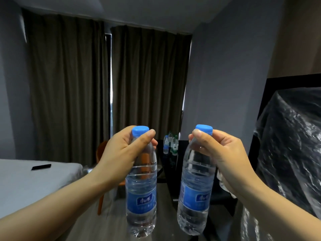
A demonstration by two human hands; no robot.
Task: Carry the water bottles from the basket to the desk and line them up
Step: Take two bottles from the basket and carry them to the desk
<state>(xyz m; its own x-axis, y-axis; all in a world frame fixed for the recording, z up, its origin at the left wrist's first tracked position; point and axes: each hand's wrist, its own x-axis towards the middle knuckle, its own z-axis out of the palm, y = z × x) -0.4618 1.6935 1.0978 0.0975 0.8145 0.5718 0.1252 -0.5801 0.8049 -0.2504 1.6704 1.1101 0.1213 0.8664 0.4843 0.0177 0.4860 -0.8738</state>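
While each hand held 1 bottle by its neck, the left hand (121, 152) squeezed the left bottle (141, 192) and the right hand (224, 153) squeezed the right bottle (195, 193). Next, both likely needed standing beside the bottles (171, 145) on the dark counter (180, 162) at 12 o'clock.

You hold one bottle (141, 193) in your left hand (121, 153) and another bottle (195, 192) beside it in your right hand (224, 153). Behind them, more bottles (171, 145) stand on the desk (182, 164); a bed (34, 181) lies to your left.
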